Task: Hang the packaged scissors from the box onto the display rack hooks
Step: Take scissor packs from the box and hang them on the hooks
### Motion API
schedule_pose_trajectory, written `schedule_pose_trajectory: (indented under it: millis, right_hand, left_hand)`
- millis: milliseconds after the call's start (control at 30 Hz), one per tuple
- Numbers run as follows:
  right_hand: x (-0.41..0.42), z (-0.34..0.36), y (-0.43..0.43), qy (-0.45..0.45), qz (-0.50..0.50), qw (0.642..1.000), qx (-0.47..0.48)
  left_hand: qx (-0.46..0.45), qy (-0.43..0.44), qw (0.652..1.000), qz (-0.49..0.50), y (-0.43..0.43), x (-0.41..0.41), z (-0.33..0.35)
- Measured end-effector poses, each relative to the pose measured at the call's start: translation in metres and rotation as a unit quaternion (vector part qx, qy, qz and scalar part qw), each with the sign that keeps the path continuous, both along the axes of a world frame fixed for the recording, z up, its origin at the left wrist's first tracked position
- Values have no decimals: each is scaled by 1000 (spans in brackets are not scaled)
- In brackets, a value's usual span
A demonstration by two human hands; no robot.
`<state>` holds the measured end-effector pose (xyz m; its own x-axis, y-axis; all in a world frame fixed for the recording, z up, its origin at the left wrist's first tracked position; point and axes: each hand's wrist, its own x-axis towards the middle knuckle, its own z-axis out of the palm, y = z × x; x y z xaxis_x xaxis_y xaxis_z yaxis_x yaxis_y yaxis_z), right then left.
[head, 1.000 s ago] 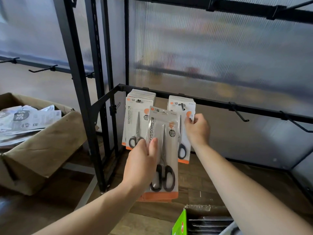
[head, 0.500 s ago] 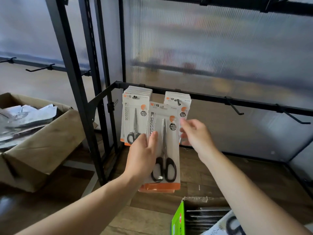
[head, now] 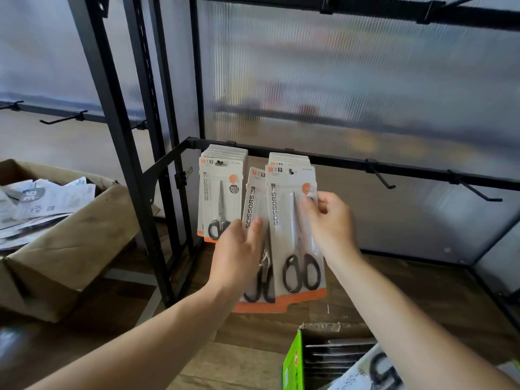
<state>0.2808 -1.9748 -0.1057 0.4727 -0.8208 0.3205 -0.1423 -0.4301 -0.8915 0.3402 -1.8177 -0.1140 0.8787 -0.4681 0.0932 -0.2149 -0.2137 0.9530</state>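
Head view: left hand (head: 239, 257) gripping bundle of scissor packs (head: 253, 192), thumb across front; right hand (head: 329, 223) pinching right edge of single pack (head: 292, 235), just beneath rack bar (head: 351, 162).

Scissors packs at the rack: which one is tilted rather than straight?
The middle pack, held by the left hand: it leans between the left hung stack and the upright pack that the right hand pinches.

ribbed translucent plastic wall panels (head: 337, 80) glow with soft daylight; a dark brown wooden plank floor (head: 422, 291) lies below them.
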Motion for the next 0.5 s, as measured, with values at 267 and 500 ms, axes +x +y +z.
schedule_pose_trajectory:
  millis: [267,500]
  right_hand:
    - [5,-8,-7,-8,-25,1000,9]
    - [15,-13,-9,8,-33,999,20]
  left_hand:
    - [7,-5,999,34,5,9,-2]
    - [25,-21,998,48,11,20,-3]
